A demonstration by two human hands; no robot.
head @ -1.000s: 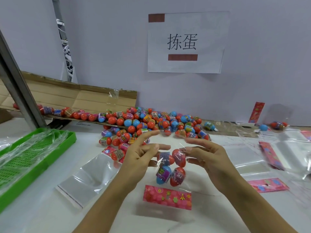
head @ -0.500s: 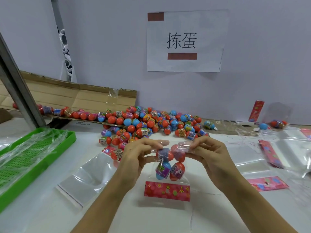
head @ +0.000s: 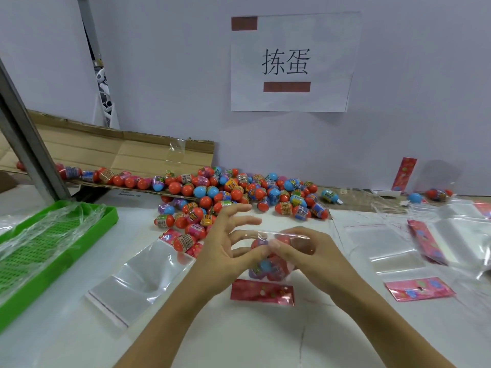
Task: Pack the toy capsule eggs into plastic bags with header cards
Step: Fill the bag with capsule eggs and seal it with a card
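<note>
A clear plastic bag with a pink header card at its near end lies in front of me, holding several capsule eggs. My left hand pinches the bag's open flap with thumb and a finger while its other fingers spread. My right hand grips the flap from the right, fingers curled over it. A large pile of red, blue and purple capsule eggs lies behind my hands.
An empty bag lies at left beside a green tray. More empty bags and header cards lie at right. A flattened cardboard box leans on the back wall. A metal post rises at left.
Both hands have closed in on the bag's open top and folded the flap over the eggs. The bag has sunk lower, nearer the table.
</note>
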